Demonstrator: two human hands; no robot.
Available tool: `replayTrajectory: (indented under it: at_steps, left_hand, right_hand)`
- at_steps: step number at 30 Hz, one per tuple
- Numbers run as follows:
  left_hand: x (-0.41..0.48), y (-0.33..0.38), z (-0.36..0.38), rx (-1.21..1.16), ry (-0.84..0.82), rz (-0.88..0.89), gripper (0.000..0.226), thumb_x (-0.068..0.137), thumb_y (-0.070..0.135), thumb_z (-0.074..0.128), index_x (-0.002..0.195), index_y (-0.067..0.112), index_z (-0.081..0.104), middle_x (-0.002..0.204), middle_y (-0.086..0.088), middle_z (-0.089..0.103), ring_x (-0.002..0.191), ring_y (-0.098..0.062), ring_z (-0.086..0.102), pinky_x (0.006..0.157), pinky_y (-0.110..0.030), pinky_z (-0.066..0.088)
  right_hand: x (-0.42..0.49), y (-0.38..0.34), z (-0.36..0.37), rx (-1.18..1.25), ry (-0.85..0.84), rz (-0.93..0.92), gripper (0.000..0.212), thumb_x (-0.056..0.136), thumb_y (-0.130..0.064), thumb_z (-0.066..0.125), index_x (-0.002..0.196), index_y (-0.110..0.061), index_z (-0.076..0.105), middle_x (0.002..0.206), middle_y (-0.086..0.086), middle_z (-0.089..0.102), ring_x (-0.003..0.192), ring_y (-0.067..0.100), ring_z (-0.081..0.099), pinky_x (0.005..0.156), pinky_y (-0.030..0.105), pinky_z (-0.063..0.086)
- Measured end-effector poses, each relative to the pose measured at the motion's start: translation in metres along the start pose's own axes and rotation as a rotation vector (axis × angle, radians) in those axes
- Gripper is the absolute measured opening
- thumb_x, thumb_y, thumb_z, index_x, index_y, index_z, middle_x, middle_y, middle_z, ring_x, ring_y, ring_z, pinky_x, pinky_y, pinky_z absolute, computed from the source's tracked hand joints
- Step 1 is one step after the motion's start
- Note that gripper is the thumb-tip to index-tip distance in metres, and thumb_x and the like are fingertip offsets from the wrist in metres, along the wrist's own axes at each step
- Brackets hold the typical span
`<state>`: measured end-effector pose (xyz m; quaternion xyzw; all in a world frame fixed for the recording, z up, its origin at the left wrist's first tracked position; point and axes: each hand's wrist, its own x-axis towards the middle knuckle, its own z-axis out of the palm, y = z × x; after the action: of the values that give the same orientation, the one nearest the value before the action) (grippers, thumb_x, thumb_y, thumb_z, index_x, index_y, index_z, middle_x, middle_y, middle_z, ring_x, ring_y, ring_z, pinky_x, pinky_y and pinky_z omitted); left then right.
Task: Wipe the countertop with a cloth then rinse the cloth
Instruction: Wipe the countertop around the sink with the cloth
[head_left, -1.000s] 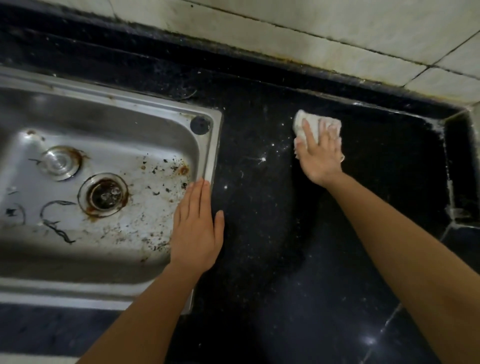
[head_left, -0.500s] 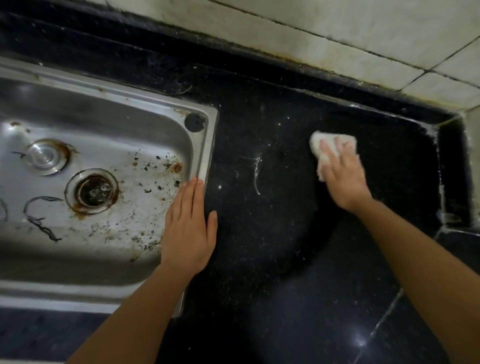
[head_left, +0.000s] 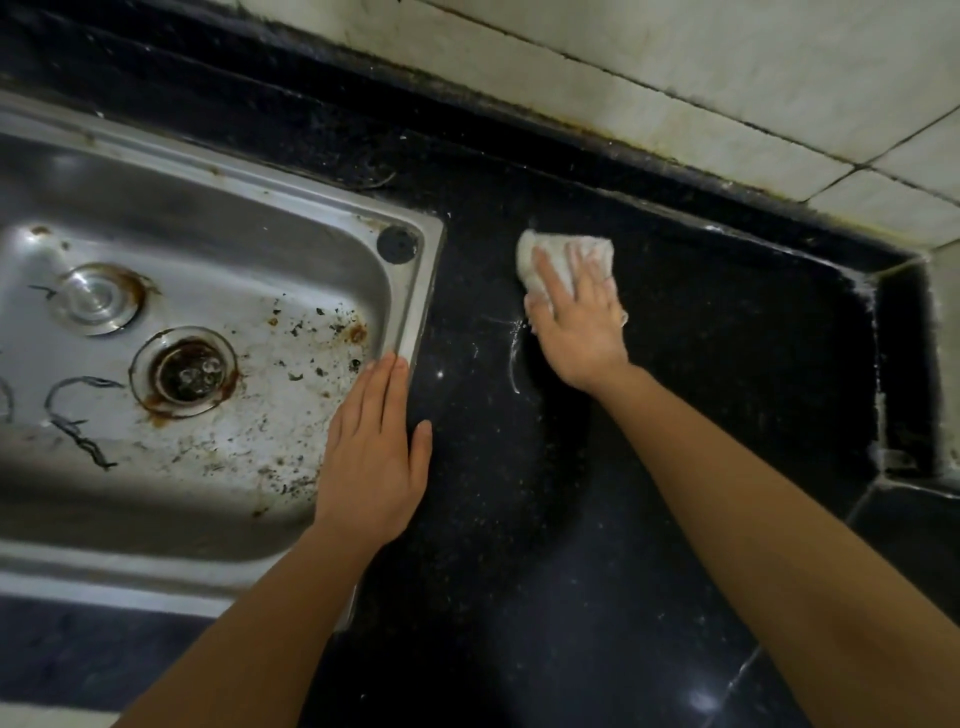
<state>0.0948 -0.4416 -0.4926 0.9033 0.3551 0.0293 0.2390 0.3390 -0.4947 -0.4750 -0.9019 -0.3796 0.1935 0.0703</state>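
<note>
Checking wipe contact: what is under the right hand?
A white cloth, pressed on the black countertop by the right hand. Only its far edge shows; the rest, and the surface beneath, are covered.

Right of the sink (head_left: 423, 291), the right hand (head_left: 579, 322) covers the near half of the cloth (head_left: 540, 254). The sink's left part runs out of frame; the left hand (head_left: 374, 457) hides part of its right rim. Dark squiggles (head_left: 78, 436) in its basin are unidentifiable.
</note>
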Motion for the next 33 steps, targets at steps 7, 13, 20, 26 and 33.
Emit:
replayTrajectory:
  at_steps: [7, 13, 20, 26, 33]
  left_hand:
    - [0.000, 0.001, 0.000, -0.008, 0.010, -0.013, 0.062, 0.095, 0.043, 0.024, 0.150, 0.013, 0.019, 0.156, -0.005, 0.022, 0.143, -0.019, 0.012, 0.114, -0.034, 0.010]
    - [0.000, 0.000, 0.001, -0.014, 0.000, -0.008, 0.062, 0.096, 0.042, 0.024, 0.150, 0.012, 0.017, 0.156, -0.006, 0.021, 0.144, -0.020, 0.014, 0.116, -0.036, 0.013]
    - [0.001, -0.002, 0.002, -0.028, 0.023, 0.000, 0.059, 0.097, 0.039, 0.028, 0.149, 0.012, 0.020, 0.155, -0.006, 0.024, 0.143, -0.020, 0.016, 0.115, -0.035, 0.014]
    - [0.000, -0.001, 0.002, -0.022, 0.036, -0.004, 0.059, 0.097, 0.038, 0.028, 0.148, 0.011, 0.024, 0.154, -0.007, 0.027, 0.142, -0.020, 0.018, 0.114, -0.035, 0.016]
    - [0.002, -0.002, 0.002, -0.025, 0.038, -0.005, 0.059, 0.097, 0.038, 0.031, 0.148, 0.010, 0.025, 0.153, -0.007, 0.028, 0.141, -0.020, 0.019, 0.113, -0.036, 0.017]
  right_hand:
    - [-0.071, 0.049, -0.011, -0.234, -0.258, -0.479, 0.051, 0.098, -0.054, 0.019, 0.145, -0.049, 0.000, 0.158, -0.010, -0.013, 0.143, 0.008, -0.021, 0.111, 0.021, -0.020]
    - [0.012, 0.062, -0.028, -0.110, -0.014, 0.131, 0.057, 0.097, -0.055, 0.016, 0.151, -0.040, 0.006, 0.162, 0.005, -0.003, 0.148, 0.024, -0.008, 0.117, 0.040, -0.005]
    - [0.043, -0.008, -0.012, -0.039, -0.047, 0.131, 0.058, 0.099, -0.054, 0.018, 0.151, -0.039, -0.004, 0.160, 0.005, -0.016, 0.146, 0.022, -0.019, 0.115, 0.038, -0.015]
    - [-0.030, -0.016, 0.004, -0.134, -0.180, -0.329, 0.055, 0.100, -0.052, 0.023, 0.149, -0.045, -0.001, 0.159, -0.007, -0.017, 0.141, 0.009, -0.027, 0.108, 0.027, -0.023]
    - [0.000, 0.007, -0.009, -0.215, -0.133, -0.333, 0.050, 0.097, -0.053, 0.015, 0.146, -0.048, 0.004, 0.161, -0.004, -0.003, 0.147, 0.015, -0.012, 0.114, 0.030, -0.012]
